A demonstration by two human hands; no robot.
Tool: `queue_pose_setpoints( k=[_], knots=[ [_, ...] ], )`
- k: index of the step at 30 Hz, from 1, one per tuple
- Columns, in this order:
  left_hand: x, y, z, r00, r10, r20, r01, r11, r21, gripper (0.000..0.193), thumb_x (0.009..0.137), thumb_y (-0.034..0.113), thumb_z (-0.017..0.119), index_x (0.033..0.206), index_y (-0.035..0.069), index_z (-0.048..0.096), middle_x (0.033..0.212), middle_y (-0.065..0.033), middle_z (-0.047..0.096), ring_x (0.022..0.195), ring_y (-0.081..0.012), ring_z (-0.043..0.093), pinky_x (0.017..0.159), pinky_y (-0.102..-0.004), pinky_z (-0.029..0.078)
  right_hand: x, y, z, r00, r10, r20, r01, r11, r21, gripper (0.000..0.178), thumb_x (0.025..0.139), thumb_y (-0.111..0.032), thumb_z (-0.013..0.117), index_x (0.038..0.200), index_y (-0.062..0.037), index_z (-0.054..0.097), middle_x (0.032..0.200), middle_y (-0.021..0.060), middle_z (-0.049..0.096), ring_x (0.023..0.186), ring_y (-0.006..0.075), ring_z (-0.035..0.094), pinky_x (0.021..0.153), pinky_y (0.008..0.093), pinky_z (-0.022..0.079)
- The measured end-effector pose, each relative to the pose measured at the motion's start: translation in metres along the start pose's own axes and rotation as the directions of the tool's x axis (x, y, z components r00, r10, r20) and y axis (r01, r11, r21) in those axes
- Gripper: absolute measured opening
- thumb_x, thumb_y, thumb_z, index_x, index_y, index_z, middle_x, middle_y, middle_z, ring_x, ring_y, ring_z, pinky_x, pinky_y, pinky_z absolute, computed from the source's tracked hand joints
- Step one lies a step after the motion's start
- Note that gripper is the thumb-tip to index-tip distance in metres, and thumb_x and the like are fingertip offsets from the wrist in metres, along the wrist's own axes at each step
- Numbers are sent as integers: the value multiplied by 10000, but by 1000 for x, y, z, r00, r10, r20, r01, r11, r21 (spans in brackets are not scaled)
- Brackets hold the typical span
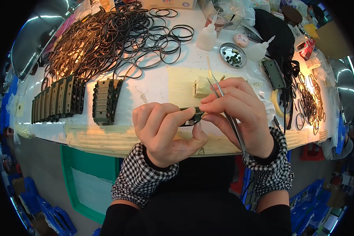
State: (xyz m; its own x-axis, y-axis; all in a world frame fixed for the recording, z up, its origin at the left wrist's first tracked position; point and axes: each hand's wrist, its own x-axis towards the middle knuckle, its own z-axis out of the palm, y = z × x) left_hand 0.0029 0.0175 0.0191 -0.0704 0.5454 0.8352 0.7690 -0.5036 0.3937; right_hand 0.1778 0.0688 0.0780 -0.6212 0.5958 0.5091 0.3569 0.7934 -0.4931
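My left hand [163, 128] grips a small dark mechanical part [192, 117] with a round wheel at its end, held just above the table's front edge. My right hand [240, 114] pinches the same part from the right with thumb and forefinger. Metal tweezers [224, 104] lie tucked across my right palm, tips pointing up and away. Most of the part is hidden by my fingers. Behind my hands sits a small beige block [201, 86] on the taped table [106, 137].
A large heap of black rubber belts [110, 37] covers the back left. Rows of assembled dark parts [59, 98] and a separate stack [105, 101] stand at left. Glue bottles [207, 36], a metal dish [233, 55], a tape roll [280, 103] and more belts [308, 103] lie right.
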Motion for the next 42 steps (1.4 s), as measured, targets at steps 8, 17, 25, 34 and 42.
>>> queue_pose_setpoints(
  k=[8, 17, 25, 34, 42],
  knots=[
    [-3, 6, -5, 992, 89, 94, -92, 995, 36, 298, 562, 142, 686, 858, 138, 660, 724, 19, 561, 688, -174, 503, 666, -315, 360, -5, -1, -5, 996, 53, 79, -57, 996, 62, 220, 679, -75, 798, 828, -61, 637, 849, 43, 671, 929, 277, 591, 816, 365, 487],
    [-2, 8, -1, 994, 103, 38, -107, 988, 115, 239, 584, 190, 715, 816, 151, 677, 709, 35, 550, 660, -151, 500, 657, -311, 348, -9, -2, -5, 999, 28, 34, -27, 999, -30, 249, 678, -85, 801, 885, -63, 664, 868, 44, 669, 913, 278, 597, 802, 367, 487],
    [-1, 4, -1, 998, 40, 57, -48, 988, 145, 272, 584, 140, 709, 845, 103, 643, 723, -22, 557, 657, -199, 501, 639, -328, 369, -13, -6, -4, 996, 53, -66, -54, 999, -9, 267, 727, -64, 761, 977, -40, 669, 919, 78, 662, 900, 289, 594, 785, 359, 482],
    [-1, 6, 1, 999, 41, 13, -41, 996, 74, 289, 575, 125, 690, 858, 94, 639, 736, -35, 562, 689, -208, 500, 639, -329, 378, -12, 2, 15, 999, 8, -54, -9, 1000, -16, 311, 736, -19, 706, 1037, -58, 643, 841, 73, 605, 841, 280, 570, 722, 349, 486],
    [-2, 4, 1, 999, 44, 2, -44, 996, 79, 290, 574, 133, 705, 854, 96, 639, 730, -28, 555, 665, -202, 495, 642, -329, 373, -12, 2, 16, 999, 23, -41, -22, 1000, 22, 286, 740, -17, 702, 1017, -60, 644, 821, 74, 591, 821, 276, 564, 710, 350, 481]
  ],
)
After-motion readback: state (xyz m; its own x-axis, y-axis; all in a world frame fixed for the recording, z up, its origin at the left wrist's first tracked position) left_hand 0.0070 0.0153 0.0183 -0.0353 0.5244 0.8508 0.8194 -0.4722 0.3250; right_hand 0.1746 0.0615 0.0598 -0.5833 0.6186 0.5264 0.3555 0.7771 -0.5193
